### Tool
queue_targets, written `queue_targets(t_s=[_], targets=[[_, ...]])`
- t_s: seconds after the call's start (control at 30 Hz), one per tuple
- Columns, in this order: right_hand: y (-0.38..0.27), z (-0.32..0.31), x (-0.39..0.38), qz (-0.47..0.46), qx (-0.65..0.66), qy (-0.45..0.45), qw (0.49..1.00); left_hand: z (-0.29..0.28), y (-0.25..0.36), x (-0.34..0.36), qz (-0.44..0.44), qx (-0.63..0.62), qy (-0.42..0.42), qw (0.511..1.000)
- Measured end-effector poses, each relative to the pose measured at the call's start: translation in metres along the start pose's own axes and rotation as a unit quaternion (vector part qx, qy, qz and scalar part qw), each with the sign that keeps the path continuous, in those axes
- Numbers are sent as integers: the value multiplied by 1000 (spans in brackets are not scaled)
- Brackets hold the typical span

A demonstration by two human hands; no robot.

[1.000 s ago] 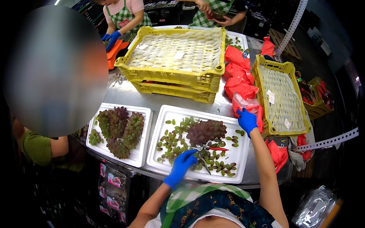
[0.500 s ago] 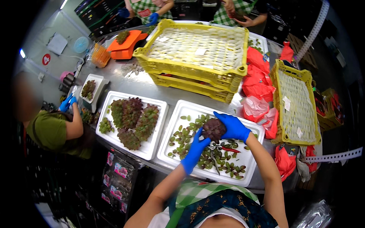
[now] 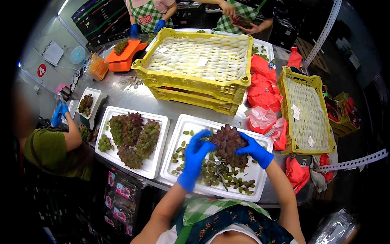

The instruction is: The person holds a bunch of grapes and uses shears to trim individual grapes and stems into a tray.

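A dark purple bunch of grapes is between my two blue-gloved hands, over the white tray in front of me. My right hand grips its right edge, with fingertips partly hidden by the grapes. On the other side, my left hand has its fingers apart and curved, its fingertips close to the bunch's left edge. Below the bunch a pair of metal snips lies on loose green and reddish grapes; the upper end of the snips is partly covered.
To the left, another white tray holds several grape bunches. Stacked yellow crates stand behind. Red bags and another yellow crate line the right. An orange scale bears grapes. Co-workers stand left and across the table.
My left hand has moved left off the bunch and its fingers have spread. The bunch now shows a wider side, and covers the red snips handle seen before. The whole view has shifted slightly.
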State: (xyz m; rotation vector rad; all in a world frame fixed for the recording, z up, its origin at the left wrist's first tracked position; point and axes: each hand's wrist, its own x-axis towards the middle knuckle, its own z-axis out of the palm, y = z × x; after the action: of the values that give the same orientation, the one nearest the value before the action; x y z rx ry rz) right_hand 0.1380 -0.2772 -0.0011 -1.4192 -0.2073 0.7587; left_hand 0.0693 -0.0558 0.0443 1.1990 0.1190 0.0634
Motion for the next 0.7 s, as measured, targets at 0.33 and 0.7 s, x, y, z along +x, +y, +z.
queue_targets(t_s=[0.33,0.7], targets=[[-13,108,-51,-185,-71,104,975,-28,-66,-50,-192,-196,-82,958],[-77,143,-72,-278,-293,170,899,-37,-35,-55,-52,-110,-230,966]])
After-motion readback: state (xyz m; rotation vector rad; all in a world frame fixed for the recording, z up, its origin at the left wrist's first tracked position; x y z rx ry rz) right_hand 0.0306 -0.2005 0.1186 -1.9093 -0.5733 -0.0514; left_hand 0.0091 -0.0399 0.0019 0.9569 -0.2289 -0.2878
